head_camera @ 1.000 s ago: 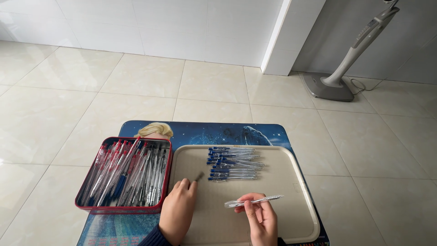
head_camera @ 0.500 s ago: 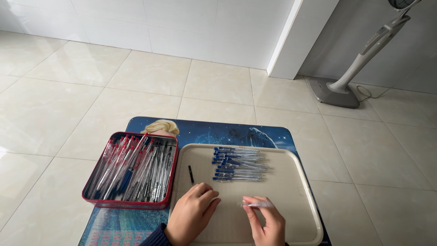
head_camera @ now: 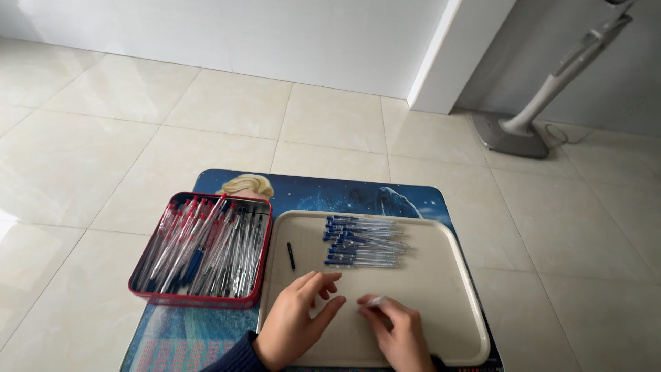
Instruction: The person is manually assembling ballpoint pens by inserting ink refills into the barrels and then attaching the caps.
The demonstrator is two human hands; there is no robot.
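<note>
Two hands rest on the beige tray (head_camera: 441, 324): the left hand (head_camera: 299, 320) lies flat with fingers apart, holding nothing, while the right hand (head_camera: 396, 331) pinches a clear pen (head_camera: 375, 301) near its end. The pen looks light, stiff and smooth, best gripped at the barrel. Further away lie a small black cap (head_camera: 291, 255), a row of blue-capped pens (head_camera: 365, 242) and the red tin (head_camera: 203, 249) full of pens; nothing blocks them.
</note>
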